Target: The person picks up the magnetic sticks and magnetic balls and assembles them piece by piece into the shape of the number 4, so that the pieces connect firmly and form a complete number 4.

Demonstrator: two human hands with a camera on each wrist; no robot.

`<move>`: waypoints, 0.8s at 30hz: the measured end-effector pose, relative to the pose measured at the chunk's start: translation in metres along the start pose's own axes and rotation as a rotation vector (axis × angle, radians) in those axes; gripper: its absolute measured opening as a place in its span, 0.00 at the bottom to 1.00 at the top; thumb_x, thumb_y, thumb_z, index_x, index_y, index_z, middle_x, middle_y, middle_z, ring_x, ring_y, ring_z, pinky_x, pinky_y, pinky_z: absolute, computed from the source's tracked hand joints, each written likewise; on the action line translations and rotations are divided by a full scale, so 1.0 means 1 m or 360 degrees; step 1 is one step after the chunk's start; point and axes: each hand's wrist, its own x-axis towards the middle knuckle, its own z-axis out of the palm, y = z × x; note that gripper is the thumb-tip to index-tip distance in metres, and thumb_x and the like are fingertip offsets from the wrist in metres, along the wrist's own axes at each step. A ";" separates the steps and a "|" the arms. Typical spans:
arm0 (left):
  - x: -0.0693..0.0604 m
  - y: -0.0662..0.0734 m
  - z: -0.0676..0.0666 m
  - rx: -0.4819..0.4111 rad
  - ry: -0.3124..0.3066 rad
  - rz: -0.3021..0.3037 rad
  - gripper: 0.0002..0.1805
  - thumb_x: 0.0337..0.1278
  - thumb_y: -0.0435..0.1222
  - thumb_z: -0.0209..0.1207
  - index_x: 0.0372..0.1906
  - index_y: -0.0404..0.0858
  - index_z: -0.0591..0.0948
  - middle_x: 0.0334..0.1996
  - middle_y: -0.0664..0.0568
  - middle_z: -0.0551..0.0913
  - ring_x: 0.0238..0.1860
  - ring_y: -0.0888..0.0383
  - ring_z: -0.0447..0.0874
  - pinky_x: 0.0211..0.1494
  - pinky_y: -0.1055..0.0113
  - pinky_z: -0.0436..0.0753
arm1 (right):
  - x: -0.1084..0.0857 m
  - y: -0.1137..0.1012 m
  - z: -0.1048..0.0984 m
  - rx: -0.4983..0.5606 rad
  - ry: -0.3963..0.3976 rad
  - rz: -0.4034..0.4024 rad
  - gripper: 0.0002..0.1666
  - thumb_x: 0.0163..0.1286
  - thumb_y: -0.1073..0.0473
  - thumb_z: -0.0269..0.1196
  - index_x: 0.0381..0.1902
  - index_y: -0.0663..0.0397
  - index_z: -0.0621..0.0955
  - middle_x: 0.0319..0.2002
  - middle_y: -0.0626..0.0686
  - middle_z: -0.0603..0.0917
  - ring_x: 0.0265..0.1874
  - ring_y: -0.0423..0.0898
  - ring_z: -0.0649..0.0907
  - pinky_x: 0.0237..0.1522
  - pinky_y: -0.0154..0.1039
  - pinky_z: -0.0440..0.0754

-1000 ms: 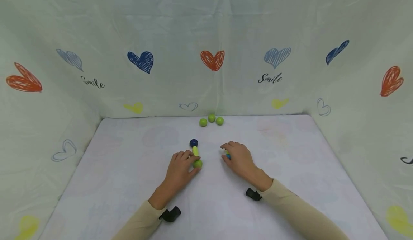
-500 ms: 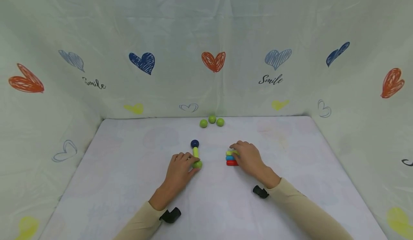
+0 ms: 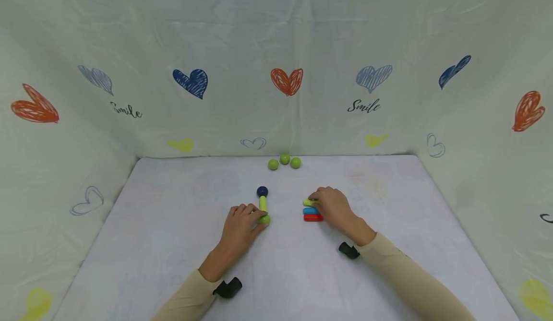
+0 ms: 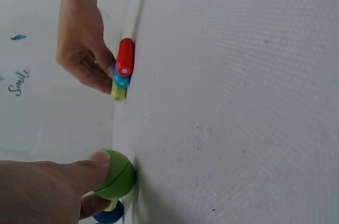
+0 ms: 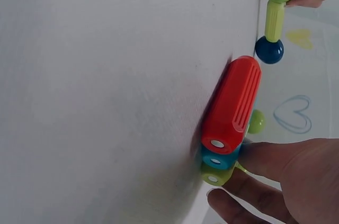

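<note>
Green glossy ball [image 4: 119, 176] pinched by left hand [image 3: 240, 225], joined by yellow-green ridged rod [image 5: 274, 21] to dark-blue ball [image 5: 270, 50] on white table [image 3: 281, 273]. Right hand [image 3: 335, 210] pinches second yellow-green rod [image 3: 307, 202] beside blue rod [image 3: 310, 211]; red ridged rod [image 5: 232, 106] touches blue.

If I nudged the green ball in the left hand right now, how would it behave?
Being round, the green ball would likely roll if free, but the left hand pinching it and the yellow-green rod meeting it may restrain it. Its smooth, seamed shell suggests stiff, not squashy.
</note>
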 end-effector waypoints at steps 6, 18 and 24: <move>0.000 0.002 -0.001 -0.0016 -0.0003 -0.0021 0.16 0.57 0.41 0.78 0.51 0.46 0.90 0.43 0.55 0.85 0.47 0.52 0.82 0.58 0.51 0.78 | 0.005 0.001 -0.001 -0.0020 -0.0042 -0.0014 0.11 0.67 0.66 0.75 0.48 0.57 0.91 0.41 0.53 0.90 0.42 0.52 0.87 0.47 0.48 0.86; 0.000 0.006 -0.002 -0.0081 -0.0033 -0.0101 0.17 0.57 0.40 0.77 0.51 0.45 0.91 0.44 0.54 0.86 0.48 0.52 0.82 0.59 0.51 0.78 | 0.004 -0.011 -0.003 -0.0023 0.0109 -0.0247 0.10 0.65 0.66 0.76 0.45 0.57 0.91 0.38 0.51 0.89 0.38 0.51 0.86 0.42 0.46 0.85; 0.000 0.006 -0.002 -0.0071 -0.0063 -0.0145 0.16 0.59 0.41 0.76 0.52 0.45 0.91 0.44 0.54 0.86 0.49 0.53 0.83 0.60 0.51 0.77 | 0.000 -0.030 0.000 0.0010 0.0145 -0.0421 0.11 0.62 0.65 0.77 0.43 0.53 0.92 0.37 0.48 0.89 0.37 0.49 0.85 0.40 0.43 0.84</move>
